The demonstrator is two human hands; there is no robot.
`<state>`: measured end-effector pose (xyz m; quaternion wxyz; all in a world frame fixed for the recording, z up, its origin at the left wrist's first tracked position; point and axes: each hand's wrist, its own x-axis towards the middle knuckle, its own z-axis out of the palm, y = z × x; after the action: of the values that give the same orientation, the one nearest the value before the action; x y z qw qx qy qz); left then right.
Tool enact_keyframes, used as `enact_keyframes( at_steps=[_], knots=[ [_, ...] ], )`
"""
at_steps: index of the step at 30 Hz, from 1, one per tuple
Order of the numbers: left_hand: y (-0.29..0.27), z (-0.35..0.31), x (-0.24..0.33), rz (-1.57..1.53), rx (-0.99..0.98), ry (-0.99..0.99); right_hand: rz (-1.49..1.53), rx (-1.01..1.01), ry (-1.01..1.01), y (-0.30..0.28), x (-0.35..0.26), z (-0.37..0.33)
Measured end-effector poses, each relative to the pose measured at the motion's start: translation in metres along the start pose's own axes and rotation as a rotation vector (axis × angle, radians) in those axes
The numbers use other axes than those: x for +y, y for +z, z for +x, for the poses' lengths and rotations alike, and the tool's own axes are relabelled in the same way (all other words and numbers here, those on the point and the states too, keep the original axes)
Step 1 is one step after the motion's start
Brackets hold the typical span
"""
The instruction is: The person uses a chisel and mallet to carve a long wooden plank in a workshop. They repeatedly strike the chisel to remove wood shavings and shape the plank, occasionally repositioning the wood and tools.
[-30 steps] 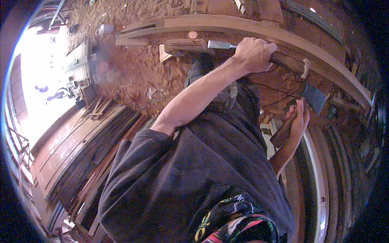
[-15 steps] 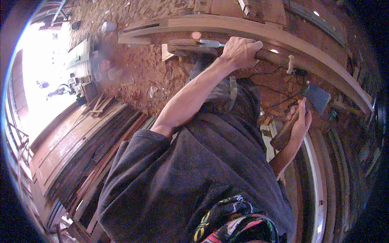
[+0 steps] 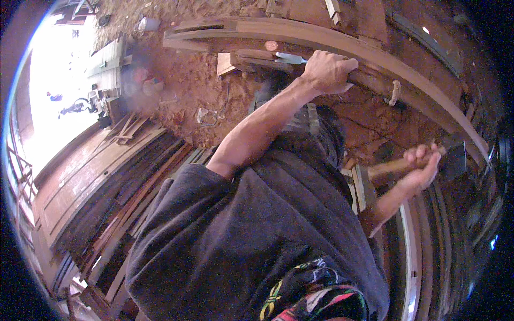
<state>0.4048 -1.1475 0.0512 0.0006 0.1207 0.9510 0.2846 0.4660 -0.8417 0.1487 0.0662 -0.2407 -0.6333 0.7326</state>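
Chisel (image 3: 290, 58): upper middle of the frame, blade pointing left, just below the long slotted beam (image 3: 316, 33) in the view; contact with the beam cannot be told. Your left grip (image 3: 327, 73) is wrapped tightly around its handle.

Hatchet-like tool (image 3: 386, 169): right of centre, wooden handle angled up to the right, broad dark head (image 3: 455, 159) dim near the right edge. Your right grip (image 3: 422, 168) is curled about the handle close to the head; finger detail slightly blurred.

Surroundings: beam arcs across the upper frame, its slot near the left end. A pale wood block (image 3: 225, 63) sits left of the chisel on reddish ground (image 3: 182, 115). Stacked boards (image 3: 101, 184) fill the lower left; a white bucket (image 3: 148, 24) lies upper left.
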Motion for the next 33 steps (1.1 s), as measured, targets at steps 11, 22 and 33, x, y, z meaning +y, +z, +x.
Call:
enact_keyframes(
  at_steps=[11,22,33],
  knots=[
    [-0.005,0.0,-0.004,0.054,0.006,-0.054,-0.153,-0.035,-0.016,0.011,-0.012,-0.009],
    [-0.011,-0.003,-0.004,0.027,0.07,-0.023,-0.244,-0.283,0.047,0.04,0.016,-0.016],
    [0.009,0.001,-0.012,0.096,-0.162,0.037,-0.265,-0.466,0.135,0.038,0.039,-0.015]
  ],
)
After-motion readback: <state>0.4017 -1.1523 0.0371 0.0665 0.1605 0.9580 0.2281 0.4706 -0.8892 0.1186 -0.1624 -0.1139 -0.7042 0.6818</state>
